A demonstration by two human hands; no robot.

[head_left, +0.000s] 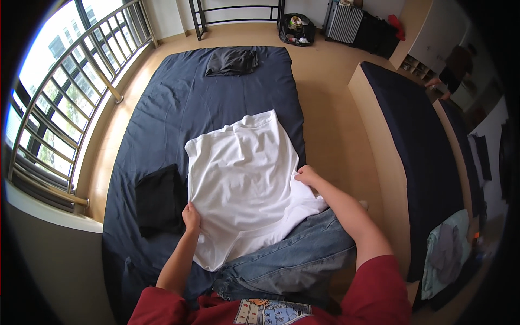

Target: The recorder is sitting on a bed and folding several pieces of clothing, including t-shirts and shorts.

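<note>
A white T-shirt [244, 168] lies spread over the dark blue bed [157, 119], its hem toward the far end and its near part against my jeans-clad leg [292, 254]. The cloth is rumpled in the middle. My left hand [190, 218] is closed on the shirt's left edge, low down. At the right edge, a little farther away, my right hand [307, 176] pinches the fabric between thumb and fingers. Just left of the shirt rests a folded black garment [160, 200], touched by neither hand.
Dark folded clothing [233, 62] lies at the bed's far end. A metal railing [70, 103] lines the window at left. Beyond the bed are a black bag [297, 32] and a suitcase [344, 23]. Other beds [411, 146] stand at right; another person [457, 67] is farther back.
</note>
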